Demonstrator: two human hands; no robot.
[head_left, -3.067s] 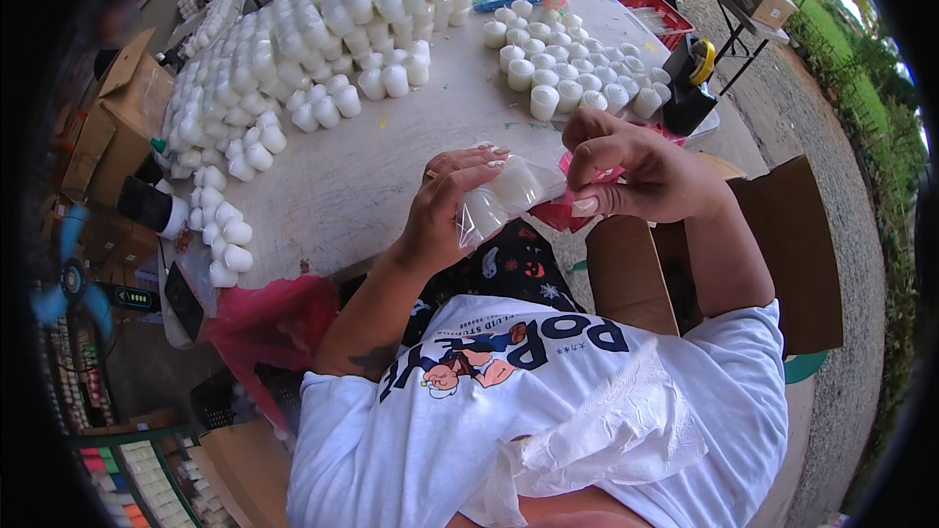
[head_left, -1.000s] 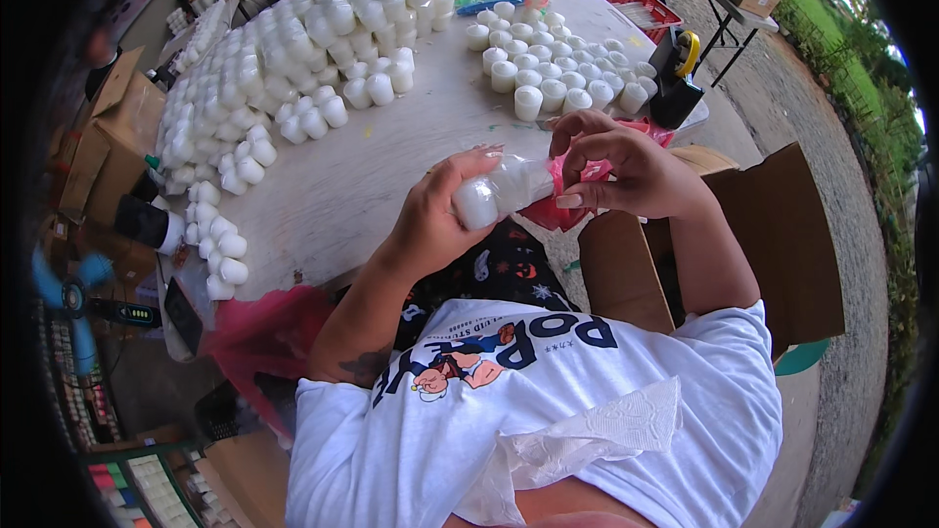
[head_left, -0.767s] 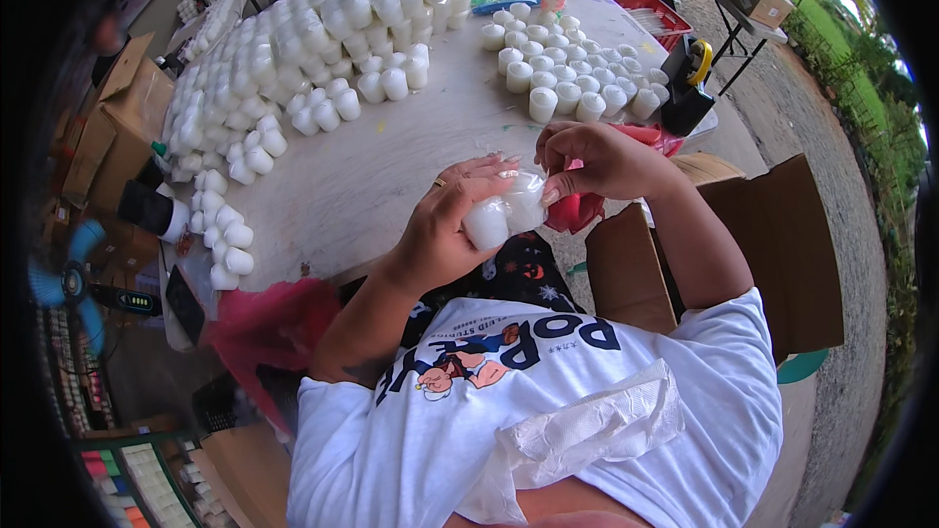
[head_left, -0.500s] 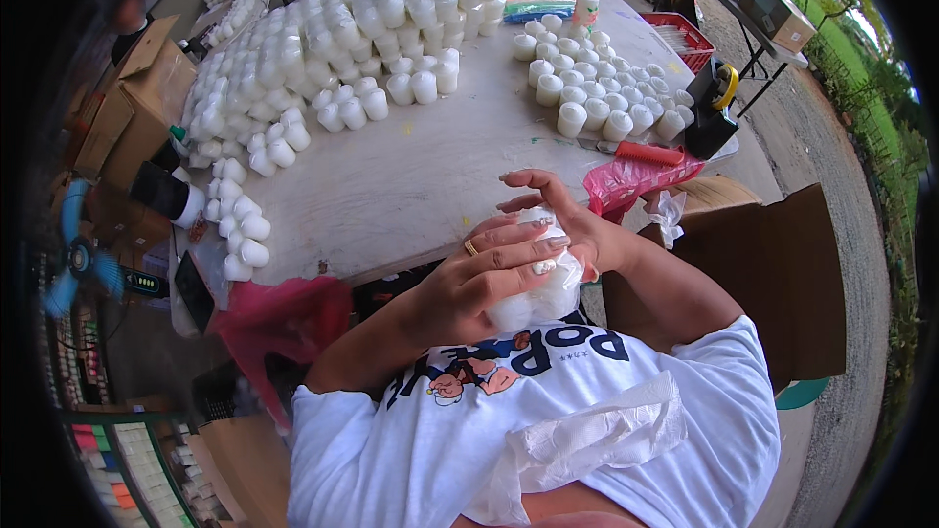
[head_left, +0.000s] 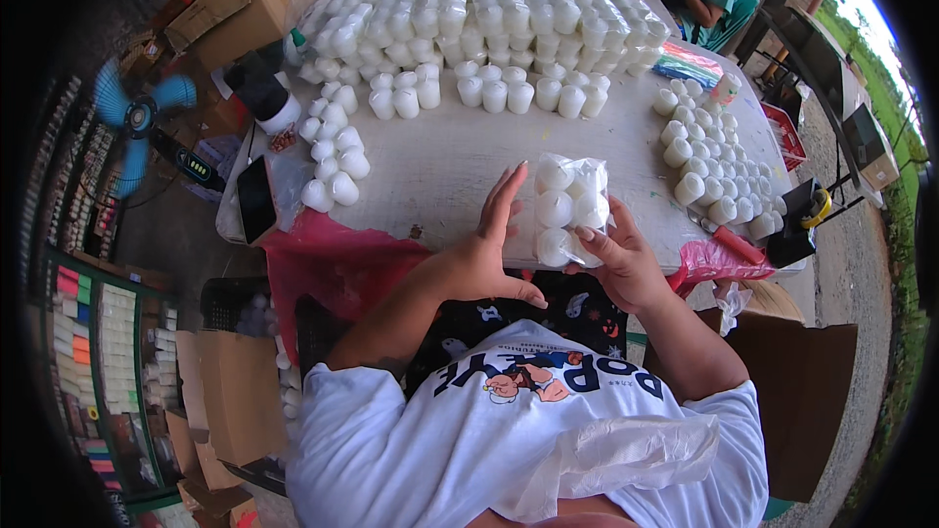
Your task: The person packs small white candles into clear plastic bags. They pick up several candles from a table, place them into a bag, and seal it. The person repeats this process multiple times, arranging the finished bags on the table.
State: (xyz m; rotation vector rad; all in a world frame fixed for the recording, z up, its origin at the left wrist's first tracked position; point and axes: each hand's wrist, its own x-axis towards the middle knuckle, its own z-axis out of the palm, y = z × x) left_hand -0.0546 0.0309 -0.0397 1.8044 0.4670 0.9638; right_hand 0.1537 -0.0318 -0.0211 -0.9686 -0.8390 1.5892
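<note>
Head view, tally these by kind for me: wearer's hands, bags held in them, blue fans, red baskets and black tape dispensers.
Wearer's hands: 2 (left hand, right hand)
Clear bag, held in the right hand: 1
Blue fan: 1
Red basket: 1
Black tape dispenser: 1
Total: 6

Candles (head_left: 494,95) along three sides of a table (head_left: 430,171)

A pile of bags (head_left: 469,15) spans the far side. At left, a row of candles (head_left: 337,161) ends near a phone (head_left: 257,198); beyond the left edge is a fan (head_left: 140,115). At right, a cluster of candles (head_left: 714,161) has a tape dispenser (head_left: 795,225) beside it. Nearest, the right hand (head_left: 634,269) holds a bag of candles (head_left: 570,205), with the left hand (head_left: 482,252) at its left, apart.
</note>
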